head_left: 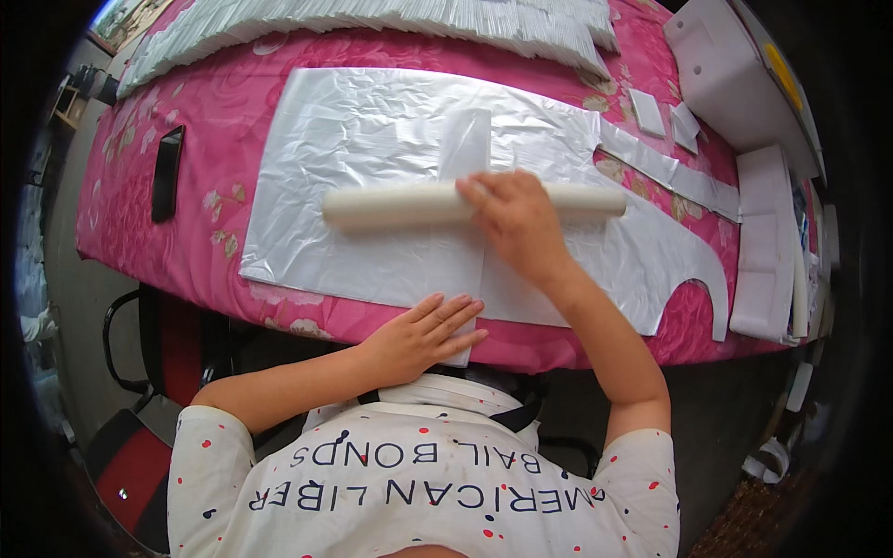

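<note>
A large, thin, silvery-white plastic bag [326, 139] with handle loops at its right end lies flat across the table. Over its middle runs a narrow folded plastic strip [465, 139], placed crosswise. My right hand [516, 219] is closed round a long white tube [386, 206], which lies left to right across the bag and strip; its left end is blurred by motion. At the table's near edge, my left hand [423, 339] rests flat with fingers stretched out, on or right beside the near end of the strip. It grips nothing.
A pink flowered cloth [209, 186] covers the table. A black phone [167, 175] lies at the left. Stacked folded white plastic [391, 20] lines the far edge. White foam boxes [758, 242] stand at the right, near small white pieces [646, 112]. Red-and-black chairs [130, 465] stand lower left.
</note>
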`<action>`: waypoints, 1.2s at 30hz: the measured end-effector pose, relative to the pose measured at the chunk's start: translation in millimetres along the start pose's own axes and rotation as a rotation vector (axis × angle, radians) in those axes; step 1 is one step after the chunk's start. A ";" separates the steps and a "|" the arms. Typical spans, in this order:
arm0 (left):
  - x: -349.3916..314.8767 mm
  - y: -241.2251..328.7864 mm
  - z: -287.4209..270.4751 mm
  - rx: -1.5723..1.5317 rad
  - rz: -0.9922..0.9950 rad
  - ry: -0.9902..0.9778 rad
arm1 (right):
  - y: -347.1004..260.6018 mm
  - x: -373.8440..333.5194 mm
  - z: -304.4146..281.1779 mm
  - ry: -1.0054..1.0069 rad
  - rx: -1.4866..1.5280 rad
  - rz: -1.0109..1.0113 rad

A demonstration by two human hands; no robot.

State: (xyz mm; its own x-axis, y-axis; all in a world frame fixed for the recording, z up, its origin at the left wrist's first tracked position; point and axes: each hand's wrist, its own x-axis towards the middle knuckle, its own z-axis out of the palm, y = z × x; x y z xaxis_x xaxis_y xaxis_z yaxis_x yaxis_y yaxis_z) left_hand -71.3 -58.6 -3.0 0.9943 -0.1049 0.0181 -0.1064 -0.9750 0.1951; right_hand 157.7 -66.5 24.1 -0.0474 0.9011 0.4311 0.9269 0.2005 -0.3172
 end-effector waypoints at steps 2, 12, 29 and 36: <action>-1.1 -0.4 -0.8 0.003 0.015 -0.013 | 21.8 21.3 7.2 0.066 -0.006 0.024; -10.2 -9.1 -2.9 -0.047 0.090 0.086 | 47.7 54.5 12.5 0.193 -0.055 0.090; -0.3 -45.9 -17.6 -0.215 -0.085 0.356 | -36.9 -49.1 1.6 -0.156 0.128 -0.104; 14.3 -49.6 -25.6 -0.363 -0.300 0.437 | -29.9 -40.9 -5.1 -0.107 0.211 0.054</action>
State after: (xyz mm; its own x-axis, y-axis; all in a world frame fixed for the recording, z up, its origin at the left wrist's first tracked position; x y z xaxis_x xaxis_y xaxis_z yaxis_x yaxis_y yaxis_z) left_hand -51.7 -6.7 12.7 0.8981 0.3269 0.2942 0.1083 -0.8129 0.5723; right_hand 133.8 -111.3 20.3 -0.0496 0.9460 0.3204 0.8312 0.2170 -0.5119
